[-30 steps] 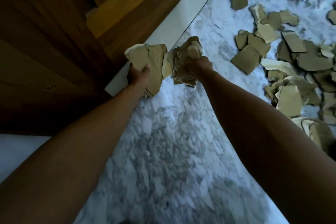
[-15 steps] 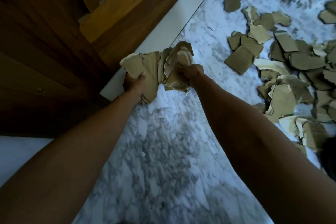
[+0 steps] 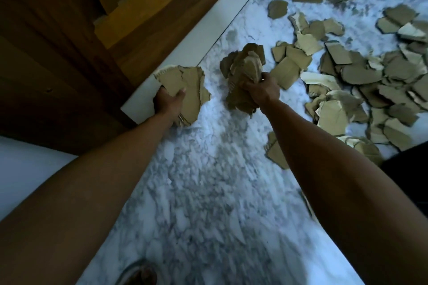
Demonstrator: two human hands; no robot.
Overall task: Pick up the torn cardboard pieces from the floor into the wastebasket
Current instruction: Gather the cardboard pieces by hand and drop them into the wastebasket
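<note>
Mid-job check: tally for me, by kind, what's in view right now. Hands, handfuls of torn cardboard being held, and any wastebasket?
Bare hands: 2, left hand and right hand
Held bunches of torn brown cardboard pieces: 2, left bunch and right bunch
Wastebaskets: 0 that I can identify
Total: 4
Loose cardboard scraps on the white marble floor are too overlapped to count.

The floor (image 3: pixel 208 192) is white marble with grey veins. Torn cardboard pieces (image 3: pixel 361 71) lie scattered over its far right part, many overlapping. A white strip (image 3: pixel 208 37) runs along its left edge.
</note>
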